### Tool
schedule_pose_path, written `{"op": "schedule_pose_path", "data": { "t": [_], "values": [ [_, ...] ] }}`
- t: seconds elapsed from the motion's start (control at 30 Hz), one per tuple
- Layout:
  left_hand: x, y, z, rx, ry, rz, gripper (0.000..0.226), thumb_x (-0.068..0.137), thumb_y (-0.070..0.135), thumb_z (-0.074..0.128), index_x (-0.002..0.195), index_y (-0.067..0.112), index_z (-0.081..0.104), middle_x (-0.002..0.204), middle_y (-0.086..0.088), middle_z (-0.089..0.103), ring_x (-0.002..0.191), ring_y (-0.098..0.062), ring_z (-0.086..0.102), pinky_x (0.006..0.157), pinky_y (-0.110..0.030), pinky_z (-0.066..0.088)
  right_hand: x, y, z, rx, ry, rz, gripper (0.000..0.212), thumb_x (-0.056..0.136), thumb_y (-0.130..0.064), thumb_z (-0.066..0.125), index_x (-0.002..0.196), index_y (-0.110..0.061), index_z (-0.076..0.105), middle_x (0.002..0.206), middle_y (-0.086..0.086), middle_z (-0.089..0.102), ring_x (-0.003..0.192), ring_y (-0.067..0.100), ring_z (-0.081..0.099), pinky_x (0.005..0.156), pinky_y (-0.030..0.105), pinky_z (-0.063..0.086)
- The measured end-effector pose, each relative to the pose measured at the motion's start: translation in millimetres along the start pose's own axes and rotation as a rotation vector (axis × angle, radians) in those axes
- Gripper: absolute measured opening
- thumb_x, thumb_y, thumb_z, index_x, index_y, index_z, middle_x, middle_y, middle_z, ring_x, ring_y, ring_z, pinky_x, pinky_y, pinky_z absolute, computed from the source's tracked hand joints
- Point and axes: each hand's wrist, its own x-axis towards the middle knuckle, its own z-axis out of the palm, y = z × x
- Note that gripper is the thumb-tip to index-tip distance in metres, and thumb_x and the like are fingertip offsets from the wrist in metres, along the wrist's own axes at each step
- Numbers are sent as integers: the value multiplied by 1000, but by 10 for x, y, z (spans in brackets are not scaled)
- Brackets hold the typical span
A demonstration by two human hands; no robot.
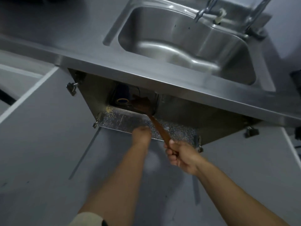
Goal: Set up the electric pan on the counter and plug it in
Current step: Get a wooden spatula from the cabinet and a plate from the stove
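The dark, rounded electric pan (pixel 121 97) sits deep inside the open cabinet under the stainless steel sink (pixel 187 44), on the cabinet floor at the back left, half in shadow; I can make out a ring-shaped part on its front but little else. A brown wooden spatula (pixel 147 111) reaches into the cabinet with its broad blade just beside the pan, whether it touches I cannot tell. My right hand (pixel 180 156) has its fingers curled tight around the end of the spatula's handle, outside the cabinet front. My left hand (pixel 140 132) is at the lip of the speckled grey cabinet floor (pixel 127 122), blurred; it looks bunched up, but I cannot tell how far the fingers are closed or whether they hold anything. The grey cabinet doors (pixel 48 128) stand swung open on either side, their metal hinges (pixel 71 88) showing. Above, the steel counter edge (pixel 162 75) runs across, with the chrome tap (pixel 205 8) over the basin.
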Motion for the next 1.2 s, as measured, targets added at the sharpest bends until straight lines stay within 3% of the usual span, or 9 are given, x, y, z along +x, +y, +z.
{"op": "schedule_pose_path", "data": {
  "t": [0.13,0.27,0.47,0.57,0.7,0.8,0.93,1.03,1.2],
  "values": [
    [-414,5,104,-129,-91,-112,34,101,22,42,73,10,56,80,-14,64,74,-27,60,81,-39,53,-499,125,-41,8,-14,-4,25,101,-20,37,85,-8,52,53,0,44,43,8,33,40,16,26],
    [-875,-63,237,-242,-209,-198,22,101,22,43,91,7,55,78,-10,65,67,-21,62,66,-32,52,-945,287,-142,-13,-36,-12,25,101,-20,39,83,-10,53,55,1,46,41,7,37,39,14,30],
    [-1630,-355,506,-366,-203,-291,26,102,19,40,81,7,45,70,-9,52,46,-17,60,50,-31,55,-1649,552,-517,-151,-48,-29,30,101,-29,36,81,-13,52,59,4,48,44,11,40,46,21,28],
    [-1941,-376,588,-463,-135,-311,31,103,18,38,74,7,40,65,-7,39,43,-15,48,34,-23,51,-1996,554,-883,-272,99,-114,30,102,-27,36,91,-10,58,60,6,52,46,14,43,46,24,29],
    [-2255,-395,592,-376,-150,-303,30,103,15,37,73,12,39,64,-3,35,52,-12,32,31,-12,39,-2445,489,-1592,-305,477,-321,26,100,-16,40,97,-4,62,60,6,53,39,7,47,38,16,33],
    [-2442,-391,591,-342,-207,-302,31,103,16,36,72,13,38,64,-2,35,52,-10,31,31,-9,32,-2668,530,-2136,-524,862,-402,21,94,-13,43,91,-9,64,79,9,60,69,20,57,59,24,45],
    [-2613,-403,584,-309,-261,-294,30,103,16,35,74,14,39,64,-1,35,42,-8,34,30,-10,30,-2669,699,-2624,-817,994,-177,17,91,-13,40,84,-2,52,93,24,55,90,37,54,73,37,37],
    [-2679,-428,543,-294,-291,-294,28,103,14,34,76,13,39,64,-2,36,46,-9,32,31,-11,30,-2536,793,-2734,-833,897,0,31,95,-11,38,109,12,54,120,33,54,112,43,52,88,39,41],
    [-2740,-436,449,-209,-301,-285,23,102,15,38,80,10,43,64,-2,40,47,-10,33,30,-13,32,-2430,853,-2599,-817,859,32,34,92,-1,38,111,16,60,118,33,60,112,44,56,86,38,44]
  ]
}}
